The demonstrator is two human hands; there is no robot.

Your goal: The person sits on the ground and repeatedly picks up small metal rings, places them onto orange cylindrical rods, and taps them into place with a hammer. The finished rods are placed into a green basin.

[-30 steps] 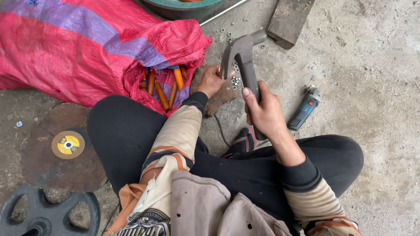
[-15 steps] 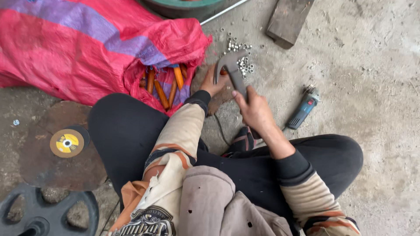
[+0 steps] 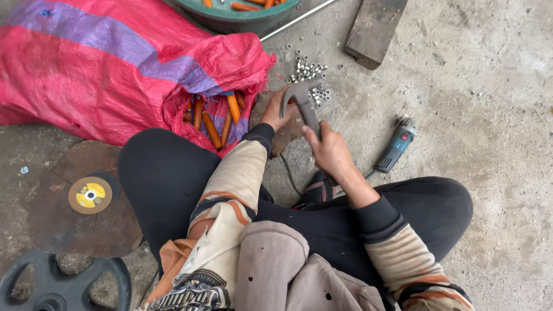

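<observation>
Two hands: both at work just above centre of the frame, close together.
Right hand (image 3: 329,151): clamped round the handle of a grey metal hammer-like tool (image 3: 303,102), its bent head raised over the concrete floor (image 3: 472,115).
Left hand (image 3: 276,110): pressed down beside the tool's head, fingers curled on something small; cannot tell what, nor how firmly held.
Done so far: small pile of shiny silver metal rings (image 3: 308,72) scattered on the floor just beyond the tool, upper centre; judged to be finished output.
Left to do: orange-handled pieces (image 3: 214,118) poking from the mouth of a red woven sack (image 3: 115,75), upper left, sack bulging; judged a good deal remaining.
Also collected: more orange pieces in a green round basin (image 3: 242,17) at the top edge.
Idle nearby: blue angle grinder (image 3: 396,147) right of centre; yellow-labelled cutting disc (image 3: 89,194) at left.
</observation>
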